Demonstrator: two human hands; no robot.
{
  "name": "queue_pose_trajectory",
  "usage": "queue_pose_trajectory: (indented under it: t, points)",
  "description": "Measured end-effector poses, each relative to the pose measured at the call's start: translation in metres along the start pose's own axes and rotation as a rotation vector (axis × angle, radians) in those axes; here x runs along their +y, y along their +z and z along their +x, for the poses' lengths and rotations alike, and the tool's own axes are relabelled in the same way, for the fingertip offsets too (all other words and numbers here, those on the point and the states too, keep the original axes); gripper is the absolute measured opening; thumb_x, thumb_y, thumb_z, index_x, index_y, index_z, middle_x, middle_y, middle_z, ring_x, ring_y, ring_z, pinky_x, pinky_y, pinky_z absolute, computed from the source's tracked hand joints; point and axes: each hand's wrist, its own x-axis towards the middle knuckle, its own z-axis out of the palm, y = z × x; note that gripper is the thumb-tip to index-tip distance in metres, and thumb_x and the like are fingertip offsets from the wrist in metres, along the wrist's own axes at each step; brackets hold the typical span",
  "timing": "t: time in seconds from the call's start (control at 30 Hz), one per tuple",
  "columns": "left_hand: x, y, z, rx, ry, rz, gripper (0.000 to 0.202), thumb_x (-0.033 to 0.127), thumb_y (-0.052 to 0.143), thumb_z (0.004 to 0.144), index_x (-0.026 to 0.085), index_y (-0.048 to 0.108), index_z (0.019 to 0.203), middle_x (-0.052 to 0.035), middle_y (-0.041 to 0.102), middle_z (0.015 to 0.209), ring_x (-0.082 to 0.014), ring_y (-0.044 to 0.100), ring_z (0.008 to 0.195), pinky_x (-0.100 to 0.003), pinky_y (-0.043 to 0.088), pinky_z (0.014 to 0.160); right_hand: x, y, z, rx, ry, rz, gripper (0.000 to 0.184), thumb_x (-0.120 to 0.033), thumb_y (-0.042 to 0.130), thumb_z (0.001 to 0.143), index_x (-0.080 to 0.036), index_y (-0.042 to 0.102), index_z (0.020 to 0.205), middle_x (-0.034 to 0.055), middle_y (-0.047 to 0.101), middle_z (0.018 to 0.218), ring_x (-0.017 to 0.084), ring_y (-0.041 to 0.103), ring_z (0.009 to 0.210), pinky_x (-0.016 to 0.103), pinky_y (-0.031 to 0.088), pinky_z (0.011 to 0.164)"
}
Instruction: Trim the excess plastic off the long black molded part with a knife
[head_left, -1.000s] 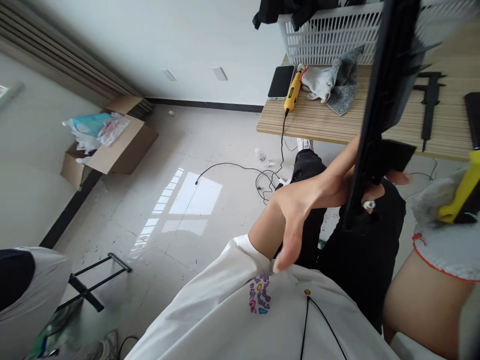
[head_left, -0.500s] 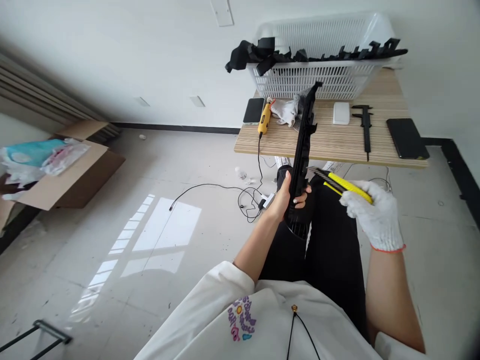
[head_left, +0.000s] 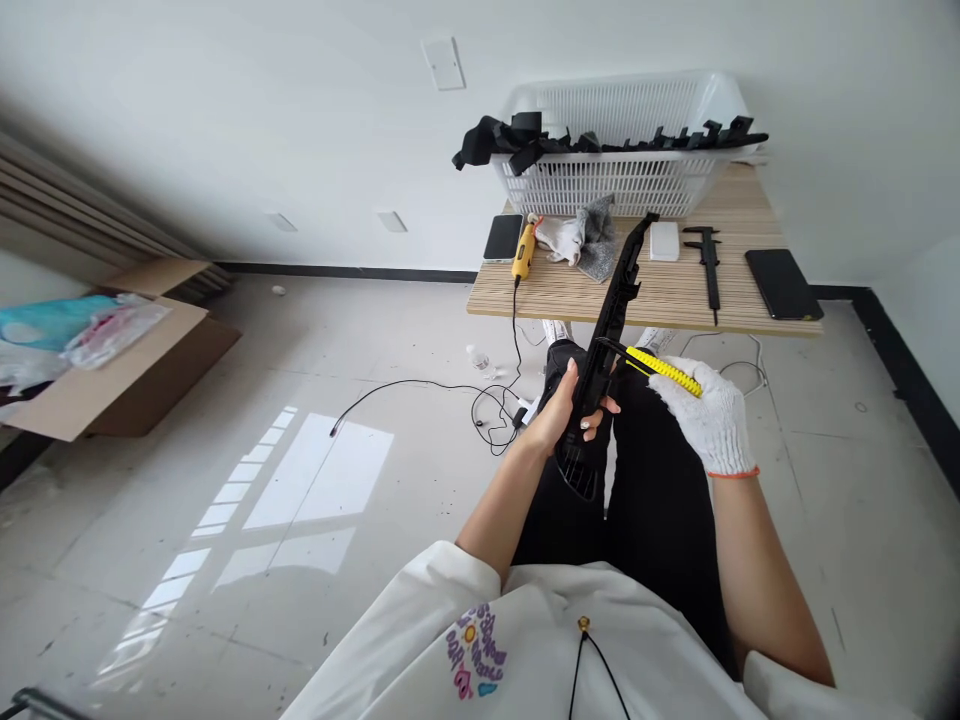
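Observation:
My bare left hand (head_left: 566, 407) is wrapped round the lower part of a long black plastic part (head_left: 611, 315), which has small clips along its side and a slatted lower end. The part slants up and away above my knees. My right hand (head_left: 701, 410), in a white knit glove with an orange cuff, is closed on a yellow-handled tool (head_left: 664, 370) with a ribbed grip and a thin dark tip. That tip reaches the right edge of the black part around its middle; whether it touches, I cannot tell. The tool's exact kind is unclear.
Ahead, a wooden table (head_left: 555, 298) bears a white basket (head_left: 600, 185) with another black part across it. A yellow corded rotary tool (head_left: 524, 250), a glove (head_left: 559, 238), a caliper (head_left: 709, 270) and a phone (head_left: 784, 285) lie there. Cables (head_left: 420, 382) and a bottle (head_left: 480, 360) are on the floor.
My right hand has moved left with the yellow-handled tool, bringing its tip to the black part. The tool has turned in my grip. The camera view has shifted slightly.

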Motion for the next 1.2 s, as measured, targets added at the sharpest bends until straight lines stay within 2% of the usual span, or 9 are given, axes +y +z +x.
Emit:
queue_pose_trajectory:
  t: [0.2,0.43,0.53,0.67,0.77,0.9,1.0,1.1,1.2]
  points:
    - [0.0,-0.001,0.01,0.071,-0.017,0.034,0.066,0.065,0.036,0.1,0.013,0.057,0.135,-0.0147,0.076,0.093,-0.0078,0.048,0.046,-0.019,0.045,0.043,0.002,0.011,0.015,-0.035,0.019,0.007,0.048,-0.063,0.065,0.082,-0.03,0.074,0.117,0.0027,0.076,0.11,0.025,0.07,0.099,0.04,0.054,0.088]
    - [0.003,0.009,0.02,0.154,-0.017,0.093,0.039,0.044,0.057,0.099,0.011,0.061,0.122,-0.0199,0.075,0.115,-0.0105,0.067,0.061,-0.02,0.054,0.052,0.009,0.023,0.031,-0.083,0.049,-0.041,0.051,-0.064,0.06,0.085,-0.029,0.073,0.12,0.0035,0.075,0.111,0.024,0.069,0.098,0.038,0.053,0.085]
    - [-0.004,0.006,0.013,0.16,0.004,0.026,0.038,0.043,0.065,0.095,0.015,0.062,0.12,-0.019,0.069,0.131,-0.0199,0.076,0.087,-0.028,0.062,0.071,0.014,0.023,0.032,-0.084,0.075,-0.03,0.055,-0.067,0.059,0.084,-0.027,0.072,0.12,0.0045,0.076,0.105,0.024,0.069,0.092,0.038,0.053,0.081]
    - [-0.017,0.006,-0.011,0.084,-0.012,-0.042,0.046,0.042,0.075,0.087,0.02,0.06,0.124,-0.0182,0.059,0.145,-0.0319,0.072,0.111,-0.044,0.064,0.083,0.02,0.019,0.04,-0.046,0.09,-0.015,0.057,-0.068,0.058,0.084,-0.027,0.072,0.12,0.005,0.075,0.101,0.02,0.068,0.076,0.035,0.053,0.073]
    - [-0.023,0.011,-0.026,0.073,-0.04,0.0,0.051,0.031,0.082,0.081,0.02,0.057,0.124,-0.018,0.059,0.144,-0.035,0.067,0.121,-0.047,0.063,0.086,0.019,0.019,0.046,-0.055,0.124,0.018,0.057,-0.067,0.056,0.085,-0.023,0.072,0.119,0.005,0.075,0.09,0.018,0.064,0.064,0.033,0.051,0.066]
    - [-0.023,0.011,-0.027,0.147,-0.012,0.104,0.049,0.025,0.084,0.079,0.02,0.055,0.119,-0.0156,0.063,0.136,-0.0333,0.068,0.119,-0.042,0.064,0.083,0.013,0.019,0.045,-0.117,0.131,0.061,0.059,-0.069,0.054,0.087,-0.023,0.07,0.12,0.0041,0.074,0.087,0.017,0.064,0.063,0.033,0.051,0.065]
    - [-0.022,0.007,-0.022,0.154,-0.011,0.13,0.054,0.026,0.084,0.078,0.021,0.053,0.123,-0.0133,0.065,0.128,-0.0338,0.071,0.114,-0.037,0.065,0.072,0.012,0.012,0.042,-0.229,0.055,-0.021,0.056,-0.068,0.057,0.087,-0.029,0.07,0.124,0.0034,0.076,0.099,0.02,0.069,0.076,0.035,0.053,0.073]
    - [-0.025,0.007,-0.018,0.161,-0.024,0.086,0.061,0.027,0.083,0.079,0.023,0.052,0.132,-0.0087,0.066,0.114,-0.0334,0.072,0.11,-0.033,0.064,0.065,0.014,0.0,0.045,-0.167,-0.011,-0.182,0.054,-0.067,0.058,0.087,-0.034,0.069,0.128,0.0029,0.075,0.112,0.027,0.07,0.097,0.04,0.054,0.083]
    - [-0.03,0.01,-0.014,0.173,-0.039,-0.09,0.05,0.035,0.078,0.082,0.02,0.06,0.126,-0.0058,0.065,0.1,-0.0318,0.072,0.107,-0.034,0.064,0.065,0.018,-0.011,0.05,-0.157,-0.061,-0.193,0.053,-0.067,0.059,0.087,-0.034,0.071,0.127,0.0029,0.076,0.112,0.028,0.07,0.1,0.042,0.054,0.085]
